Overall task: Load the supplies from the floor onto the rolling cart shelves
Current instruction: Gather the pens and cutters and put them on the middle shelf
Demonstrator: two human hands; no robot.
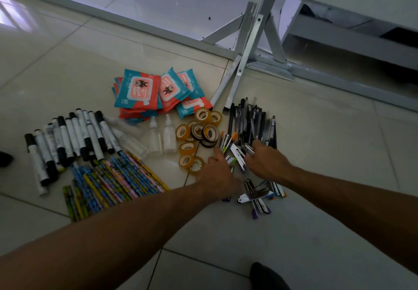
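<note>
At the left of the frame a heap of black-capped markers [67,140] is seen on the tiled floor [316,131], with patterned pencils [113,181] fanned out just below it. Above centre, teal and red wipe packs [144,90] are stacked. Below them small clear bottles [158,138] are found, and beside these a cluster of tape rolls [199,131].

Right of centre, the left hand [217,176] is laid palm down on the scattered staplers [255,194], one finger stretched forward near the tape. Its other fingers are hidden among the staplers, so it cannot be told whether anything is pinched. Just beside it, the right hand [267,163] is reached into the same pile, where it meets the dark pens [255,122]. Its fingertips are bent down onto a stapler, but whether they are pressed together around it cannot be told.

In the upper right a grey metal frame [248,40] is seen, taken to be the cart; its shelves are not clearly shown.

The step in hand is judged to be the gathering of the staplers, with every group of supplies left on the floor. For the next move, a firm two-handed hold on several staplers would be called for, then a lift up and right towards the frame. The open, springy ones should be clasped carefully so that none is dropped.
</note>
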